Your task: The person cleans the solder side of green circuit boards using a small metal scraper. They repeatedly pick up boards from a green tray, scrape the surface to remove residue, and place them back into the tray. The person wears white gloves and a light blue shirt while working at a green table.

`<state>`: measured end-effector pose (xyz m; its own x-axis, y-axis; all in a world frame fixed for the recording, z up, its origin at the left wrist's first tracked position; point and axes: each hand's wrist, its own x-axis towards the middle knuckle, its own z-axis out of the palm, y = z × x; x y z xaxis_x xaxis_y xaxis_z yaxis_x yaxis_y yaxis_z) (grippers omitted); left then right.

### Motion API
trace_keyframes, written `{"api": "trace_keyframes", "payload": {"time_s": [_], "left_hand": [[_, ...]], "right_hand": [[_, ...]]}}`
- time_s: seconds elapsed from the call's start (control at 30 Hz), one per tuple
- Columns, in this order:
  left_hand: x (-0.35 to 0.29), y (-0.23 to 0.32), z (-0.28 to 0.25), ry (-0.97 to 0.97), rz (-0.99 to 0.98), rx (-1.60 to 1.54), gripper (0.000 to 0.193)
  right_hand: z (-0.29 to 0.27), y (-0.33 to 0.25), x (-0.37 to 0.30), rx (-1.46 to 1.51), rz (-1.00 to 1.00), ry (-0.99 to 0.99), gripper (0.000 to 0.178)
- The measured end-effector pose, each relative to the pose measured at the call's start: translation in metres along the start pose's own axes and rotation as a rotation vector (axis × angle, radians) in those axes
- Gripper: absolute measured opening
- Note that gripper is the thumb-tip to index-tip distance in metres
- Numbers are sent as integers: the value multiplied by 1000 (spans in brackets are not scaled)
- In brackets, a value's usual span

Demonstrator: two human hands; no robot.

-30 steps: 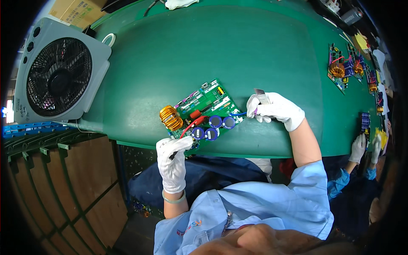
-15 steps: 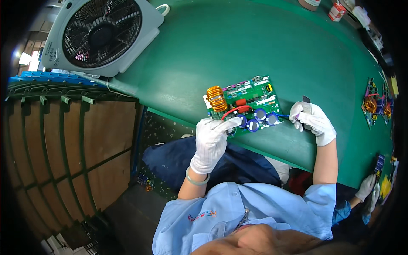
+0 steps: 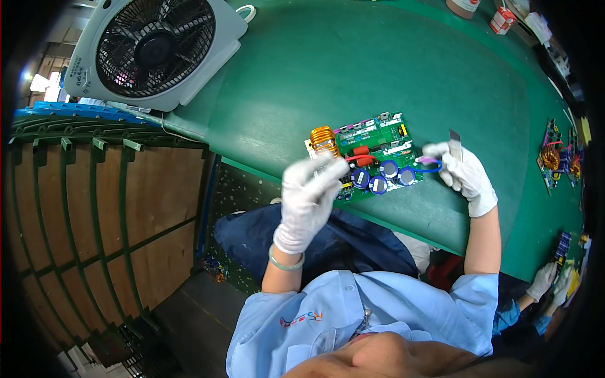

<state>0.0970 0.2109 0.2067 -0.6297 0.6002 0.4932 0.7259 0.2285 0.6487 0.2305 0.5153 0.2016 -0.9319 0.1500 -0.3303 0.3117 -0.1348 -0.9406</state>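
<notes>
A green circuit board (image 3: 378, 135) lies on the table, with a copper-wound coil (image 3: 324, 140), red cylindrical parts (image 3: 362, 151) and several blue round capacitors (image 3: 389, 169) on it. My left hand (image 3: 307, 200), in a white glove, is over the board's near left corner. Its fingers are smeared by motion beside a red wire (image 3: 359, 157), and whether they grip it is unclear. At the board's right edge, my gloved right hand (image 3: 467, 179) has its fingers curled round a flat grey strip (image 3: 455, 140), which sticks up. A looped blue wire (image 3: 433, 168) meets its fingertips.
A grey box fan (image 3: 157, 53) stands at the far left of the green table (image 3: 283, 75). A bottle (image 3: 463, 7) and a red-and-white carton (image 3: 502, 21) are at the far right. More boards (image 3: 551, 157) lie at the right, beyond a co-worker's gloved hands (image 3: 543, 280). A slatted rack (image 3: 101, 220) is at left.
My left hand has drawn back slightly to the left, and the red wire now lies differently. By my right hand, the blue wire has bent from nearly straight into a loop.
</notes>
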Motion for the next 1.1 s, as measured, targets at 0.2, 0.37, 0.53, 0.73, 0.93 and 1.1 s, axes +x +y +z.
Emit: {"api": "trace_keyframes", "payload": {"time_s": [0.2, 0.37, 0.53, 0.73, 0.93, 1.1], "left_hand": [[25, -42, -21, -25, -149, 10, 68], [31, -82, -36, 135, -144, -20, 39], [11, -95, -45, 502, -330, -149, 36], [18, -64, -24, 0, -13, 33, 61], [50, -58, -11, -308, 67, 158, 69], [53, -61, -6, -313, 85, 129, 59]], "right_hand": [[8, 0, 15, 113, -90, 238, 47], [8, 8, 13, 32, -100, 239, 45], [4, 17, 17, 131, -82, 221, 44], [2, 18, 17, 144, -97, 237, 44], [11, 5, 26, 55, -97, 277, 38], [15, -32, 35, -165, -63, 214, 35]]}}
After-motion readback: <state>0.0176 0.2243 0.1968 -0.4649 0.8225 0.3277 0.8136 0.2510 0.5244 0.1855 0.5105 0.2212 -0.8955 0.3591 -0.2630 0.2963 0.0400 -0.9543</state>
